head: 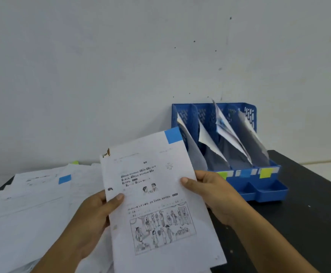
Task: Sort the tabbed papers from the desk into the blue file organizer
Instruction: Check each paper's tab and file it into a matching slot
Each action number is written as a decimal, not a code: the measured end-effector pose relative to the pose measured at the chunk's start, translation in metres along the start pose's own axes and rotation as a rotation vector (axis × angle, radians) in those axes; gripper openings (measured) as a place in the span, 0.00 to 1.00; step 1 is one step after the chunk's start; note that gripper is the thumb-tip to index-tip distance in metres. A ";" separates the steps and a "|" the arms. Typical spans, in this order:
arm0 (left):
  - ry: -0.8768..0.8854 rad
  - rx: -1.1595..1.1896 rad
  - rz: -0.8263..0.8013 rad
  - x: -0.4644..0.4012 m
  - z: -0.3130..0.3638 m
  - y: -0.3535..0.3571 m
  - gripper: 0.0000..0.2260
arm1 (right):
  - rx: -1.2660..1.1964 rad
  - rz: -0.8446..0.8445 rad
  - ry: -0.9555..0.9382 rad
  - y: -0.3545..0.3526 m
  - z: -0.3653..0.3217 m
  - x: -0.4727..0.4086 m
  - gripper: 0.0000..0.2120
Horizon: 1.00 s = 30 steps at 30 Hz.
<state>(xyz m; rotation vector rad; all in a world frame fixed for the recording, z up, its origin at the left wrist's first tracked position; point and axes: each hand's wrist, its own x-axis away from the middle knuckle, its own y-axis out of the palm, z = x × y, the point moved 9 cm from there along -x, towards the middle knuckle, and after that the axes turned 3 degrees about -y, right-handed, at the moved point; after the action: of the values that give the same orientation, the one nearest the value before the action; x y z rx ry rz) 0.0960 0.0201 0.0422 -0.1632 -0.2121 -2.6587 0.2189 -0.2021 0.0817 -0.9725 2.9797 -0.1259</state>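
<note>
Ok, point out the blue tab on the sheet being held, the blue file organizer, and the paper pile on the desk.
blue tab (173,135), head view, middle of the tab.
blue file organizer (267,191), head view, front tray wall.
paper pile (29,203), head view, top sheet.

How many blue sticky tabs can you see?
3. One blue tab is on the top corner of the held paper, one is on the desk pile, and one is on the organizer's front. More may be hidden under papers.
</note>
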 end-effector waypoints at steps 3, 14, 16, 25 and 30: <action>0.054 -0.126 -0.049 -0.003 0.015 0.019 0.12 | 0.089 0.067 -0.044 -0.027 -0.010 0.013 0.08; 0.176 -0.137 -0.139 -0.031 0.061 0.105 0.11 | 0.318 0.401 -0.174 -0.130 -0.067 0.056 0.11; 0.201 -0.126 -0.093 -0.040 0.069 0.118 0.11 | 0.249 0.584 -0.271 -0.160 -0.087 0.068 0.14; 0.309 -0.124 0.020 -0.064 0.097 0.190 0.14 | -0.043 1.058 -0.608 -0.244 -0.162 0.108 0.14; 0.384 -0.148 0.027 -0.068 0.119 0.231 0.16 | 0.098 1.188 -0.704 -0.259 -0.190 0.103 0.16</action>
<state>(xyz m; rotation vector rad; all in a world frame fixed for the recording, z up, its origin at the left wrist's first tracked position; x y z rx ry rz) 0.2717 -0.1322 0.1769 0.2950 0.1106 -2.6151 0.2826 -0.4567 0.2930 0.6971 2.3314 0.0727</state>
